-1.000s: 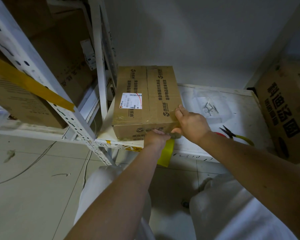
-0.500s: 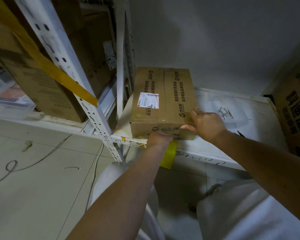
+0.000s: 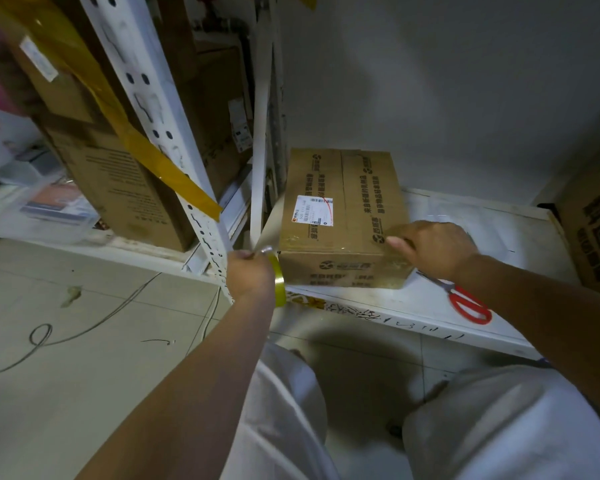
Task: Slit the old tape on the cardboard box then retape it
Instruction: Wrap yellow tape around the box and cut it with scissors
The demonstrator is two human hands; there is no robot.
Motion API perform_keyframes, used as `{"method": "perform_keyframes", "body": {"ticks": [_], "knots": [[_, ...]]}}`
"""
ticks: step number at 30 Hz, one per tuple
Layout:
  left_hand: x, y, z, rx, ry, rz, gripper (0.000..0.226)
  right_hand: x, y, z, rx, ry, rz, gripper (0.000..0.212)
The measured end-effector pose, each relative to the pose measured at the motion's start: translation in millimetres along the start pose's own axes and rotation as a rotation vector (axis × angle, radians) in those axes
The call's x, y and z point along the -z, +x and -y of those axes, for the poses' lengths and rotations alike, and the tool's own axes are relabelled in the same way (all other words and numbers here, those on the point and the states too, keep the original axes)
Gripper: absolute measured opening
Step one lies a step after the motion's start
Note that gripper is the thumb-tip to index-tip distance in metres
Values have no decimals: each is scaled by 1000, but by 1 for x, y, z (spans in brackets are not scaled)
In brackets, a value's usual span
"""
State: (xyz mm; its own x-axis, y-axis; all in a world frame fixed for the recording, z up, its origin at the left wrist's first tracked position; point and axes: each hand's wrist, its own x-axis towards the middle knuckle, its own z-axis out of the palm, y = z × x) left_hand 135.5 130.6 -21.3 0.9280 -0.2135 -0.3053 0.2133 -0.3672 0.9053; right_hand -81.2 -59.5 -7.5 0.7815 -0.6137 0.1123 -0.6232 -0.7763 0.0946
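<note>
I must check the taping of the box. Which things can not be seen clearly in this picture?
1. Tape roll, head view: the left hand covers most of it.
2. Box left side: the pulled tape strip looks blurred, so where it sticks is unclear.
3. Shipping label: text too small.
4. Scissors: the right forearm hides part of the handles.
5. Right hand covers the near right top corner.

Wall [image 3: 465,81]: plain white, dimly lit.
Floor [image 3: 66,358]: pale tiles, crossed by a loose cable [image 3: 94,327].
Shelving [image 3: 160,109]: white perforated metal uprights.
</note>
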Motion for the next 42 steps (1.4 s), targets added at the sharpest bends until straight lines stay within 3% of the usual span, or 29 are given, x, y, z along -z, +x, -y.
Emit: {"method": "perform_keyframes", "body": {"ticks": [3,6,10,15,22,28,29,31,33,36,39,42], "knots": [[-3,-1,-10,-70,-90,92,3,-5,7,7,-235,67,7,31],[-1,3,-18,8,-142,273,16,-7,9,13,-374,198,67,20],[5,-2,-19,67,-71,409,12,0,17,-3,-445,269,180,17],[-8,-44,-8,92,-47,524,9,-3,17,-35,-481,460,308,38],[-20,-82,-1,75,26,672,10,-7,9,-46,-361,569,320,27],[-20,-98,0,-10,140,772,13,-1,5,-38,-324,605,292,37],[-19,-100,-1,-11,154,792,11,-1,5,-32,-392,589,216,39],[-16,-102,-1,-11,170,807,10,1,2,-18,-698,533,62,54],[-14,-101,1,-28,180,801,10,6,0,-2,-854,690,55,53],[-18,-101,6,-77,229,824,11,-4,-3,14,-746,796,210,47],[-22,-101,7,-106,281,853,12,-6,-1,16,-654,776,231,57],[-29,-100,8,-116,284,890,14,-8,3,11,-529,717,238,53]]}}
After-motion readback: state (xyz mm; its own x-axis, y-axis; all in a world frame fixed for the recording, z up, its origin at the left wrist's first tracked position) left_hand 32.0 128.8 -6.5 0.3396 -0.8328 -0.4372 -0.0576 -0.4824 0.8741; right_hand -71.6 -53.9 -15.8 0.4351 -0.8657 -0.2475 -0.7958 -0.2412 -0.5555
